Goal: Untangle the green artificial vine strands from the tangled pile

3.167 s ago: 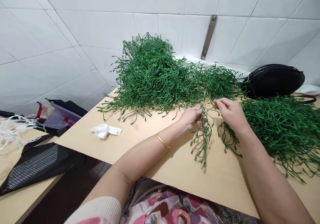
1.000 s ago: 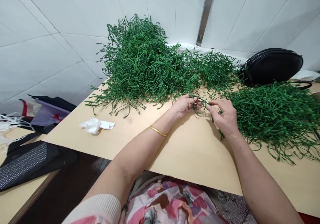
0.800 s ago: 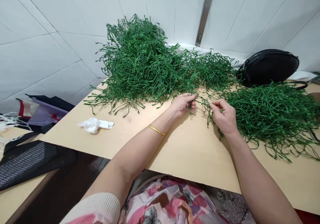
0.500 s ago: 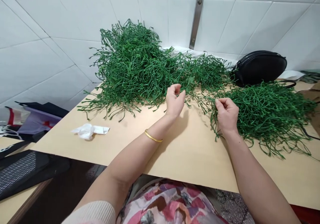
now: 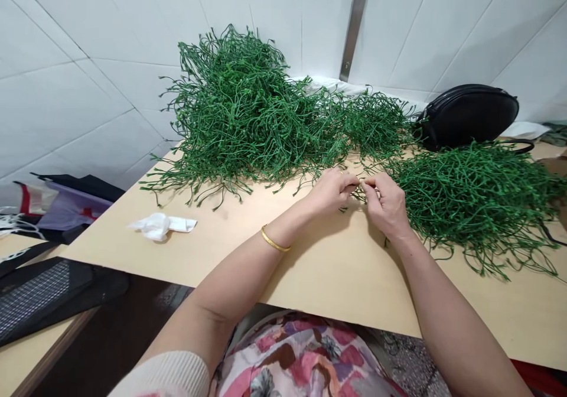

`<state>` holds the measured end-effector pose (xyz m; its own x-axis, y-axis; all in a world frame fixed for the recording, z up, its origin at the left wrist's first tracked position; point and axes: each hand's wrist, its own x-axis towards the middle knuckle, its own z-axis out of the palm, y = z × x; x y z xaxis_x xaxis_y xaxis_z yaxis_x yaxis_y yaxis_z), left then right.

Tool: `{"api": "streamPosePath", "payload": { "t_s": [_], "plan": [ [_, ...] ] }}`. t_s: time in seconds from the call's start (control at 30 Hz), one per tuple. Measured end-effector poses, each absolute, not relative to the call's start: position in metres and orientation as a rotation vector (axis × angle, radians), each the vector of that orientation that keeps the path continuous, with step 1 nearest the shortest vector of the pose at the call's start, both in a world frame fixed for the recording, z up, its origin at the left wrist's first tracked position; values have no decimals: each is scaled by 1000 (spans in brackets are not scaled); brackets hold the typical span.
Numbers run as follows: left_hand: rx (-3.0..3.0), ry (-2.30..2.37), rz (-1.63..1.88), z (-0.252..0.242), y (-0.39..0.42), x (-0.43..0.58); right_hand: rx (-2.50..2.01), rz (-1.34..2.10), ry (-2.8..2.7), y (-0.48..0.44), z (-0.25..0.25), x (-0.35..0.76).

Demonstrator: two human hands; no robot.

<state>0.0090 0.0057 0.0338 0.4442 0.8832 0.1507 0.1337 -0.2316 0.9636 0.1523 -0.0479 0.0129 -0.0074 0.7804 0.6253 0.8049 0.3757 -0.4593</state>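
Observation:
My left hand, with a gold bangle on its wrist, is closed with the fingertips pinched. Almost touching it, my right hand is closed in a pinch too. Thin green artificial stems show between the two sets of fingertips, partly hidden by them. Behind my left hand rises a large tangled heap of the same stems, with small budded tips. A second pile of green stems lies right beside my right hand.
On the pale wooden table lies a crumpled white tissue at left. A black bag stands at the back right. The white tiled wall closes off the far side, with a metal bracket.
My left hand has moved right and down, from beside the large heap to my right hand. The right hand has shifted slightly left. The fingertips now meet around the stems.

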Motion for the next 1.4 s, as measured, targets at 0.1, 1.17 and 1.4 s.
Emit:
{"api": "streamPosePath", "payload": {
  "t_s": [0.1, 1.17, 1.4],
  "plan": [
    [2102, 811, 873, 26, 15, 5, -1434, 217, -1647, -48, 15, 155],
    [1820, 957, 948, 27, -13, 23, -1383, 222, -1422, -47, 17, 163],
    [635, 787, 754, 27, 0, 22, -1336, -115, -1869, -54, 18, 154]
  ]
}}
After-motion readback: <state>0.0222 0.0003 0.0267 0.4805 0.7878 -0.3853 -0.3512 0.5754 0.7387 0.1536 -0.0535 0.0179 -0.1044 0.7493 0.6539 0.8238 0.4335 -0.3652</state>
